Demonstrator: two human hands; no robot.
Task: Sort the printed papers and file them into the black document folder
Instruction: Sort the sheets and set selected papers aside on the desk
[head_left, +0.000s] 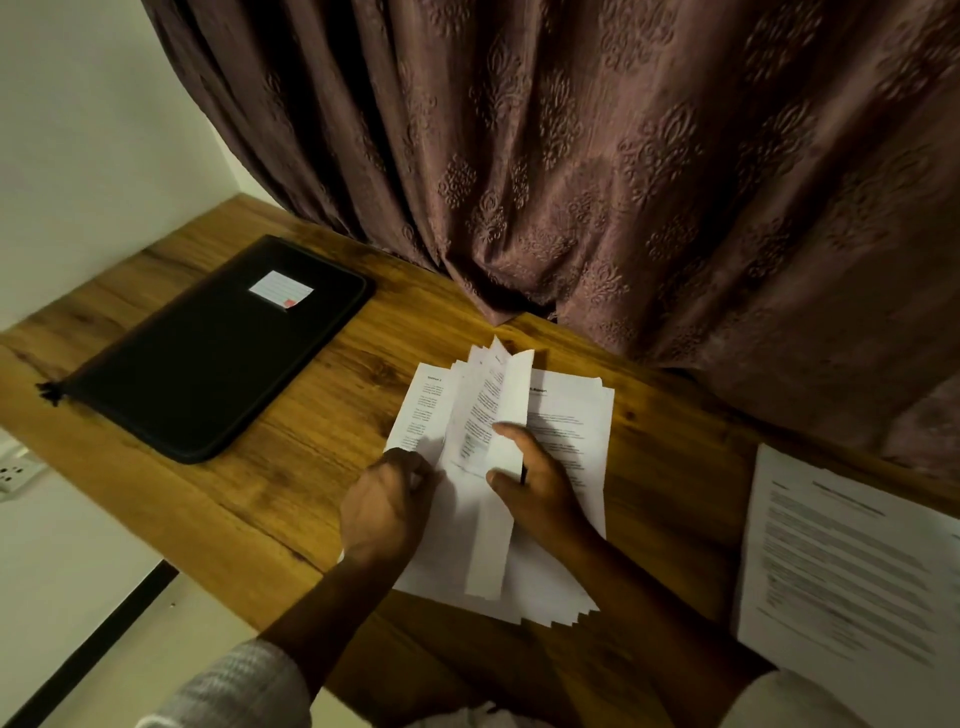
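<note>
A stack of printed papers (571, 431) lies fanned on the wooden desk (322, 431) in front of me. My left hand (387, 506) grips the lower left part of the stack. My right hand (537, 491) holds several lifted sheets (511, 415) that stand curled up from the middle of the stack, thumb and fingers around their edge. The black document folder (208, 353) lies closed at the far left of the desk, with a white label on its cover and a zip pull at its near left corner.
A second pile of printed sheets (852, 561) lies at the desk's right edge. A brown patterned curtain (597, 171) hangs along the back and touches the desktop. A white power strip (15, 470) sits below the desk on the left.
</note>
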